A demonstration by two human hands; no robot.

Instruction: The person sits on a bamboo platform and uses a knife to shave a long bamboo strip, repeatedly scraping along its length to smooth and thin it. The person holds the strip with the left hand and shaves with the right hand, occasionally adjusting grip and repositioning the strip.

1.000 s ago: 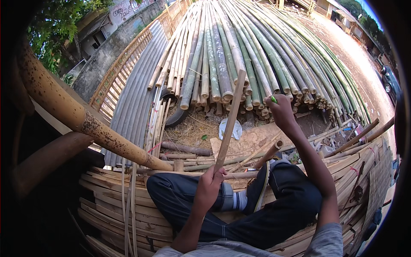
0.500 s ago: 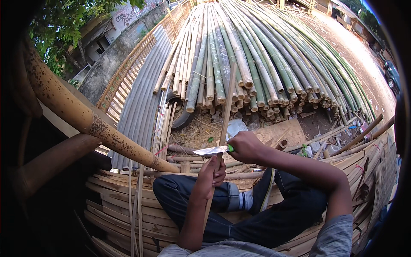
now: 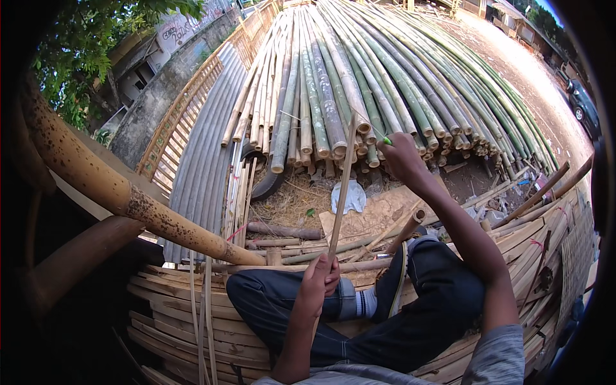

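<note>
While you sit cross-legged on the stack of split bamboo slats (image 3: 173, 308), with a thick speckled bamboo pole (image 3: 122, 196) slanting in from your left, the work in hand reads as shaving a thin bamboo strip (image 3: 341, 186). Your left hand (image 3: 319, 277) is clamped around the strip's lower end, just above your knee, holding it nearly upright. Your right hand (image 3: 399, 156) is closed on a green-handled knife (image 3: 385, 139) at full reach, just beside the strip's upper part; the blade is hidden behind the hand, so I cannot tell whether it touches the strip. Beyond lies the large pile of long bamboo poles (image 3: 359, 70). My judgement: the cutting stroke sits at its far end. The next pass calls for a firm left grip, the blade set low on the strip, and the edge driven away from your fingers and leg.
</note>
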